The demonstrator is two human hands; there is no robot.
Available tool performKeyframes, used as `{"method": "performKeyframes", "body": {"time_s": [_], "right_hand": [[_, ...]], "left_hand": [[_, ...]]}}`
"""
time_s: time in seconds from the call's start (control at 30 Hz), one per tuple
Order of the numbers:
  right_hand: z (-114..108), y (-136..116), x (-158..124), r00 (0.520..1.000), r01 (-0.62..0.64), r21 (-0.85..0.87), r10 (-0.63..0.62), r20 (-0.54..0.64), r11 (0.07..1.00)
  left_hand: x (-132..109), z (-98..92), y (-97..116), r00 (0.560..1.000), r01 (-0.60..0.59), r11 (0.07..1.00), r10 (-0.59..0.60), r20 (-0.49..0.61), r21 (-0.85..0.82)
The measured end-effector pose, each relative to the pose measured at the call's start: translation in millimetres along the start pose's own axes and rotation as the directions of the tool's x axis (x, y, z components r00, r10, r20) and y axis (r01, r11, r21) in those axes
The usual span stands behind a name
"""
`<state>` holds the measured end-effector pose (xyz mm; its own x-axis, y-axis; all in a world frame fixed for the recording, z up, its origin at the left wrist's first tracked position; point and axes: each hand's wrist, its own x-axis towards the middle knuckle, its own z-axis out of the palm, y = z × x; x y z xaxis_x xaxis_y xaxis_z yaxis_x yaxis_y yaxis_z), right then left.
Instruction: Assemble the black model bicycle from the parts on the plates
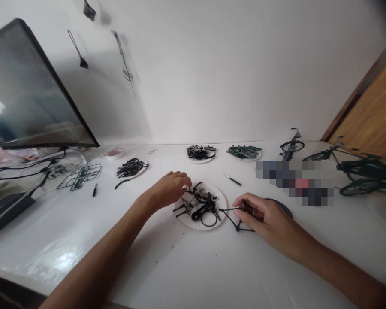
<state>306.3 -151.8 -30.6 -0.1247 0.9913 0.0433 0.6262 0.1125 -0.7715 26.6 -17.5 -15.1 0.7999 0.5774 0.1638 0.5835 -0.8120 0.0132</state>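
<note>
From my feed, the right hand (265, 216) is pinched closed on a thin black model bicycle frame (237, 224), its fingers together around the piece, just off the rim of a white paper plate (214, 225). The left hand (169, 191) sits at the plate's far-left side, fingers curled down onto a heap of black plastic parts (201, 206); I cannot tell whether they grip anything.

The white worktop (167, 274) runs to a white wall (212, 73) along its far edge. Nearer that edge stand three more paper plates of parts (199, 153), one with dark green pieces (244, 152). A small screwdriver (231, 179) lies just beyond the hands. At the right end stand a finished black model bicycle (291, 146) and a green one (363, 171), beside a pixelated patch (296, 182) I can't read. On the left, a tilted monitor (28, 86) looms over cables (19, 169) and a green parts sprue (80, 177). A wooden panel (369, 116) closes the right corner.
</note>
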Motion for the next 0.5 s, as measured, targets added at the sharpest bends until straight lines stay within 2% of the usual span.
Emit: {"method": "performKeyframes", "body": {"time_s": [0.2,0.3,0.5], "right_hand": [[-0.4,-3.3,-1.4,1.0,0.008,-0.12,-0.01,-0.015,0.993],[0.4,-2.9,-0.7,1.0,-0.004,-0.077,0.004,-0.011,0.997],[4.0,-9.4,-8.7,0.987,-0.005,0.041,-0.002,0.162,0.999]], "left_hand": [[-1.1,-5.9,1.4,0.999,-0.03,1.0,0.03,0.044,-0.005],[-0.1,-7.7,2.4,0.997,-0.05,0.999,0.05,0.057,-0.004],[1.5,-8.1,7.5,0.998,-0.045,0.999,0.044,0.048,0.017]]}}
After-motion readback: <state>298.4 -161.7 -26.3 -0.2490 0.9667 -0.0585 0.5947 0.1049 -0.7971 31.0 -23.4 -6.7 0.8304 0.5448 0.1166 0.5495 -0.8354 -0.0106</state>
